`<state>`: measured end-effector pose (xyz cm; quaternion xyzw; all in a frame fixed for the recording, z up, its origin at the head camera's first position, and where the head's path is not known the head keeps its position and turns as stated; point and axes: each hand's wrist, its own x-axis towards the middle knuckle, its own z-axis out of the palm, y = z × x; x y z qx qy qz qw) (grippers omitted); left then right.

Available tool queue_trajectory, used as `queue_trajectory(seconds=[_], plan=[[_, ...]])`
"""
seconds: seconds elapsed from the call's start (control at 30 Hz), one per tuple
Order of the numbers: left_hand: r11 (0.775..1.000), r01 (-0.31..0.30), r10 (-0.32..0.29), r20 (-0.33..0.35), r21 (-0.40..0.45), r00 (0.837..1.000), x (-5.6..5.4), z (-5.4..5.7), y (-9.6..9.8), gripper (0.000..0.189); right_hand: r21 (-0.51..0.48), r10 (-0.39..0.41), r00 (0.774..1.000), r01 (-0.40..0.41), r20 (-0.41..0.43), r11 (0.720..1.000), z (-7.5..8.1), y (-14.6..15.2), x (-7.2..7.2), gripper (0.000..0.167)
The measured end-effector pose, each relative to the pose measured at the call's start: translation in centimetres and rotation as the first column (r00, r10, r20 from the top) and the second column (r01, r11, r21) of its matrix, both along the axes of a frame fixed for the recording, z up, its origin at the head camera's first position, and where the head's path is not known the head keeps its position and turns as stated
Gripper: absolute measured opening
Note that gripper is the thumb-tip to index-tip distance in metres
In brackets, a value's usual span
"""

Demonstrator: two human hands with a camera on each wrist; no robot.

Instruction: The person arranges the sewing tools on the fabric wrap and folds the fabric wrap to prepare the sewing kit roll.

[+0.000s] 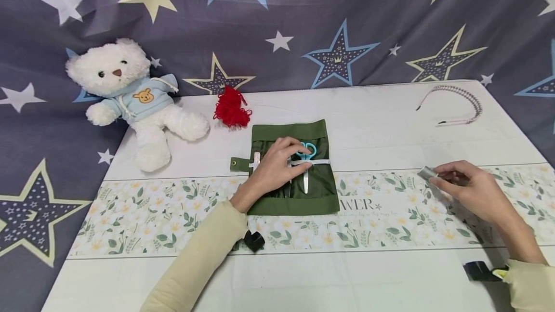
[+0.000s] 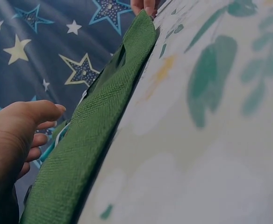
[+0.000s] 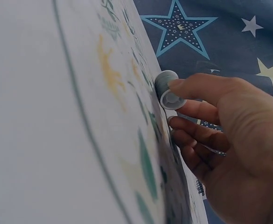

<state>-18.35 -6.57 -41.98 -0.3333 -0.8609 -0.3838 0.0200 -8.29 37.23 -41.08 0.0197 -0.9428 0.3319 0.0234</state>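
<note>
A green fabric sewing pouch (image 1: 318, 205) lies unfolded in the middle of the table, its white elastic strap crossing it. Blue-handled scissors (image 1: 306, 177) sit under that strap. Above the pouch, my left hand (image 1: 277, 166) reaches over with thumb and fingers apart beside the scissors' handles; its palm hides other tools in the pouch. In the left wrist view, the thumb (image 2: 45, 112) is extended near the pouch's edge. On the right, my right hand (image 1: 474, 189) pinches a spool of grey thread (image 3: 163, 81) between thumb and index finger, close to the tabletop.
A white teddy bear (image 1: 145, 105) in a blue hoodie sits at the back left. Near it lies a bundle of red yarn (image 1: 232, 107). A headband (image 1: 476, 105) rests at the back right. Behind the table (image 1: 368, 124) hangs a star-patterned cloth (image 1: 277, 18).
</note>
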Motion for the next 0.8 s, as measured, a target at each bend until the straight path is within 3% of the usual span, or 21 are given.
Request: queue_trajectory(seconds=[0.3,0.8], plan=[[0.999,0.025,-0.025,-0.026,-0.033,0.999,-0.1,0.2,0.6,0.027,-0.025,0.004,0.999,-0.005,-0.033,1.0,0.5,-0.8,-0.7,0.029],[0.989,0.035,-0.043,-0.053,-0.143,0.998,-0.4,0.1,1.2,0.026,-0.125,0.1,0.988,-0.115,-0.118,0.986,1.1,-6.1,-4.1,0.023]])
